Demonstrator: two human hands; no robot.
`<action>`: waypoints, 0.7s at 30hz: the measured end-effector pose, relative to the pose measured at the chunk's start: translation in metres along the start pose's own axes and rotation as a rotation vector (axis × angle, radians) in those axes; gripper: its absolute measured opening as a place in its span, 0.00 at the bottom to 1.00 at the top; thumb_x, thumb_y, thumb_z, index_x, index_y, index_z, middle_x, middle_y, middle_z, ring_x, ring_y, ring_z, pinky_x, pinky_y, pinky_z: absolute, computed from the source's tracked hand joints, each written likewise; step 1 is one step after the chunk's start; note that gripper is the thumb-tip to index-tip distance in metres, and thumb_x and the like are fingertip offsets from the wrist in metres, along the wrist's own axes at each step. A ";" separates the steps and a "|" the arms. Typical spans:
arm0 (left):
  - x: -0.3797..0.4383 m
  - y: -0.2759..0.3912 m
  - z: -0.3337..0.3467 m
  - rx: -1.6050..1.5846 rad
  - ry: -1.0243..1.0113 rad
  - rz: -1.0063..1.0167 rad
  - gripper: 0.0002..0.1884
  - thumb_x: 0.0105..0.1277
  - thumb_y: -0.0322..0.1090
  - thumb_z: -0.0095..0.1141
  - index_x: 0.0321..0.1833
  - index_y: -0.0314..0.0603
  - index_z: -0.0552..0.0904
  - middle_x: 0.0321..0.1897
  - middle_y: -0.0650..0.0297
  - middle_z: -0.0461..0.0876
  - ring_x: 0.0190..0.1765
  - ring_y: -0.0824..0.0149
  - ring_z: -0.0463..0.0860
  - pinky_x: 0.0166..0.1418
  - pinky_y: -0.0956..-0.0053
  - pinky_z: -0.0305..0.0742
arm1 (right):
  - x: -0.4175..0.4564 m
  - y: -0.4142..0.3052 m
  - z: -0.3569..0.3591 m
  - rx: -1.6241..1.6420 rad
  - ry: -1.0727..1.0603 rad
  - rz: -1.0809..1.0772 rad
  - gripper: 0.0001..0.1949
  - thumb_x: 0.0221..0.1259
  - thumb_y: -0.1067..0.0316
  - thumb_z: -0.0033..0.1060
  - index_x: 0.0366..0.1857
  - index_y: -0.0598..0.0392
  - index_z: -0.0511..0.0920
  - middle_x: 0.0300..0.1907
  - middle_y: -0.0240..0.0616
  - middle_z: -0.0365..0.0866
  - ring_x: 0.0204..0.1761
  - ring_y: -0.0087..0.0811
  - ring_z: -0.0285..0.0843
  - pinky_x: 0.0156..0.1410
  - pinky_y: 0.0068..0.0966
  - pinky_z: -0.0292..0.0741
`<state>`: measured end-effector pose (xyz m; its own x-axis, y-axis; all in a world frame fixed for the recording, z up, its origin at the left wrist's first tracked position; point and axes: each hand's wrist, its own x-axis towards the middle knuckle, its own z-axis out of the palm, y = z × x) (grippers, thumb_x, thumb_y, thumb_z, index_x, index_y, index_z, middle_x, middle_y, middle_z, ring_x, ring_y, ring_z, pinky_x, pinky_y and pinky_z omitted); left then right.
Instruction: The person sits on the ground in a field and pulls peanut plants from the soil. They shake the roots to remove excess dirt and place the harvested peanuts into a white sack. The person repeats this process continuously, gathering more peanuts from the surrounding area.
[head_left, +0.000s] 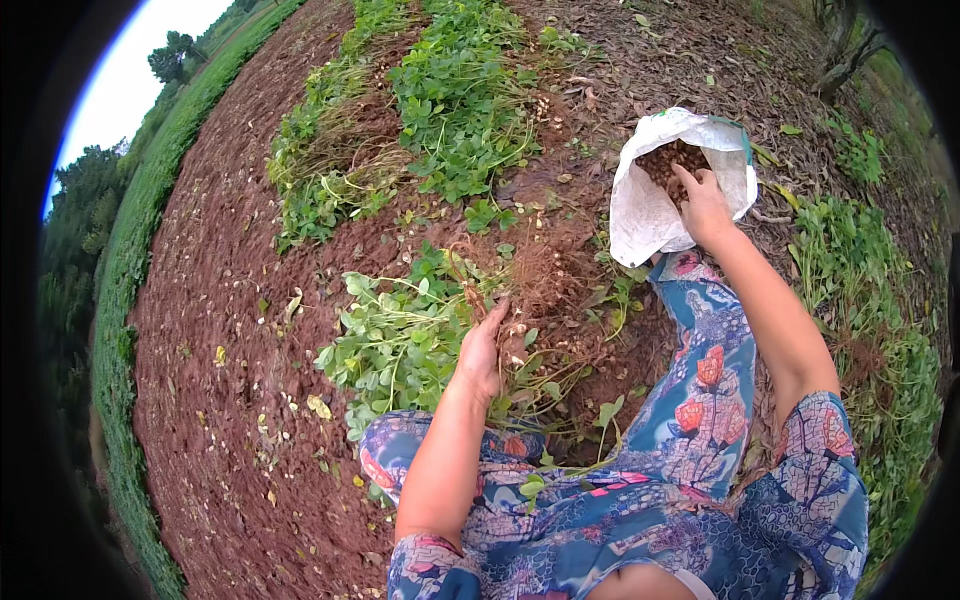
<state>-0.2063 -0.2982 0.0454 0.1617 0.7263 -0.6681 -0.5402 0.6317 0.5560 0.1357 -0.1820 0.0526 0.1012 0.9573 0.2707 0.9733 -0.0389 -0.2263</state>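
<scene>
My left hand is closed around a bunch of uprooted peanut plants, its leaves lying to the left and its roots to the right. Pale peanut pods cling among the reddish roots beside my fingers. My right hand reaches into the mouth of a white woven sack, fingers apart over the pods inside. The heap of peanuts shows brown at the bottom of the sack. Whether a pod is between my right fingertips is hard to tell.
Pulled peanut plants lie in rows ahead, with more greenery at the right. Reddish bare soil with scattered leaves spreads at the left. A small tree trunk stands at the upper right. My patterned trouser leg extends beneath the sack.
</scene>
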 end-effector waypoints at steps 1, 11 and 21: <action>0.001 0.000 0.000 -0.046 0.001 0.003 0.10 0.71 0.41 0.46 0.46 0.45 0.77 0.22 0.72 0.71 0.17 0.77 0.59 0.23 0.82 0.56 | 0.002 0.003 -0.008 0.011 -0.041 -0.021 0.22 0.57 0.71 0.53 0.59 0.47 0.71 0.54 0.51 0.69 0.50 0.49 0.75 0.56 0.39 0.73; -0.008 -0.012 0.023 0.641 -0.048 0.399 0.25 0.60 0.35 0.63 0.57 0.33 0.71 0.50 0.54 0.76 0.51 0.63 0.76 0.57 0.70 0.71 | -0.151 -0.167 0.028 1.621 -0.918 -0.173 0.37 0.52 0.58 0.71 0.65 0.57 0.61 0.59 0.47 0.70 0.64 0.34 0.63 0.62 0.30 0.69; -0.058 -0.106 0.060 1.822 -0.555 0.612 0.35 0.50 0.42 0.67 0.62 0.41 0.70 0.62 0.52 0.64 0.64 0.51 0.64 0.65 0.58 0.64 | -0.060 -0.134 -0.013 1.775 -0.632 0.296 0.15 0.63 0.54 0.57 0.39 0.56 0.78 0.34 0.31 0.80 0.27 0.19 0.72 0.33 0.21 0.74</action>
<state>-0.1084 -0.3911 0.0546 0.7001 0.6755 -0.2314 0.6478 -0.4647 0.6037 0.0020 -0.2382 0.0787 -0.2777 0.9417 -0.1898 -0.4027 -0.2935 -0.8670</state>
